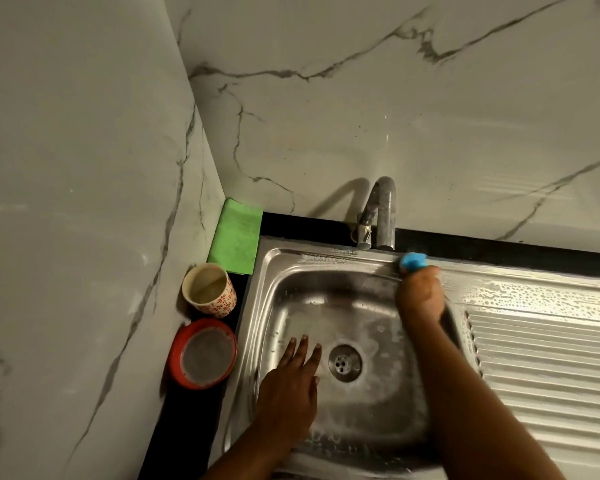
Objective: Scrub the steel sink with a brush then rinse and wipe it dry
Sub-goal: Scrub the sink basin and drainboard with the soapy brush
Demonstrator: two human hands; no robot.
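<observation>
The right hand [420, 295] is curled around a blue scrubbing brush [412, 262], its fingers closed on it, pressing it to the back rim of the steel sink [326, 259] just right of the tap [381, 216]. The left hand [290, 379] lies flat in the basin, fingers straight and spread, holding nothing, just left of the drain [344, 362]. Soapy film covers the basin floor and the ribbed drainboard [548, 355], so scrubbing looks well under way, with rinsing and drying not yet done. The suds make the steel slick: the braced palm could slide, or the brush could skid off the narrow rim and hit the tap. On the dark bench [201, 420] to the left stand a patterned cup [210, 289] and a red tub [203, 353], near enough to catch splashes, and the green cloth [238, 237] beyond them could get soaked before wiping.
</observation>
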